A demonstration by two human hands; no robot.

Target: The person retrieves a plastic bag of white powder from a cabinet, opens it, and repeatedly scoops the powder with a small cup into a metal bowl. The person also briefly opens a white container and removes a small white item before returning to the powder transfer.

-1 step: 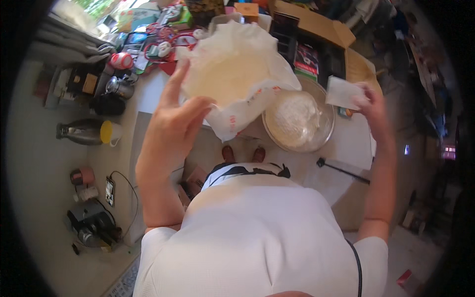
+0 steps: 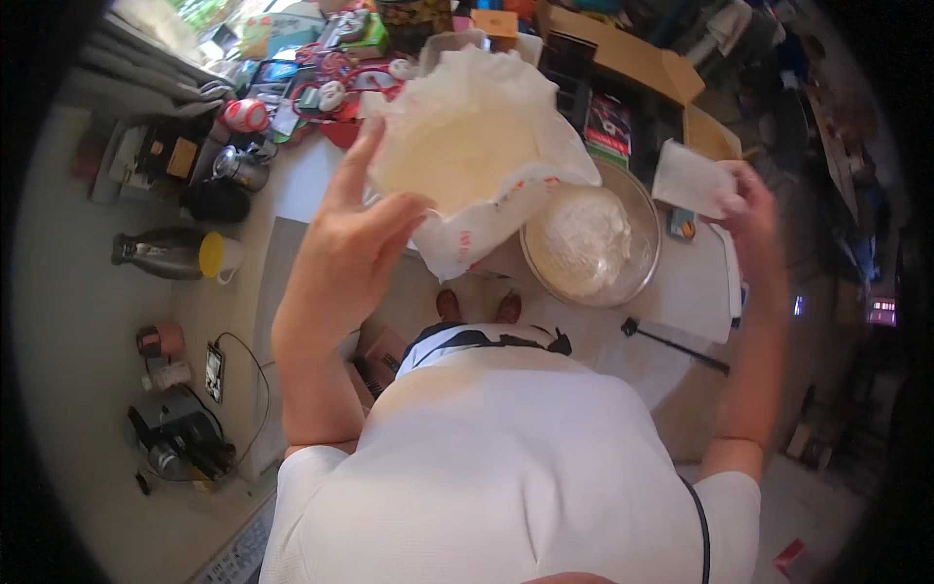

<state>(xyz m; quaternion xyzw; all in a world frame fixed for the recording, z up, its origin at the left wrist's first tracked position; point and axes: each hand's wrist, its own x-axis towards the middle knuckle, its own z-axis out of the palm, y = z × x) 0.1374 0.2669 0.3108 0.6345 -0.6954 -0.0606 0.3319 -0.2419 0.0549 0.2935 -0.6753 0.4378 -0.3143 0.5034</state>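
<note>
My left hand [image 2: 350, 229] grips the near left edge of a white plastic bag [image 2: 457, 243] with faint red print. The bag is open at the top, and pale flour [image 2: 462, 161] lies inside. To its right, a round bowl [image 2: 644, 248] with a shiny rim contains a heap of white flour [image 2: 581, 234]; the bag's right edge hangs close to it. Beyond the bowl, my right hand [image 2: 749, 204] is closed on a whitish, flat-looking rectangular piece [image 2: 689, 180], held up above the table. Its exact kind is unclear.
Behind the bag lie cables and small packages [image 2: 331, 92]. An open cardboard box [image 2: 623, 49] stands at the back right. Along the left are a metal pot [image 2: 238, 167], a dark jug [image 2: 161, 255] and a phone [image 2: 214, 370] on a cable. A black rod [image 2: 676, 346] extends at the right.
My right hand and the whitish piece have shifted slightly right. My left hand stays on the bag. The whole view has moved a little.
</note>
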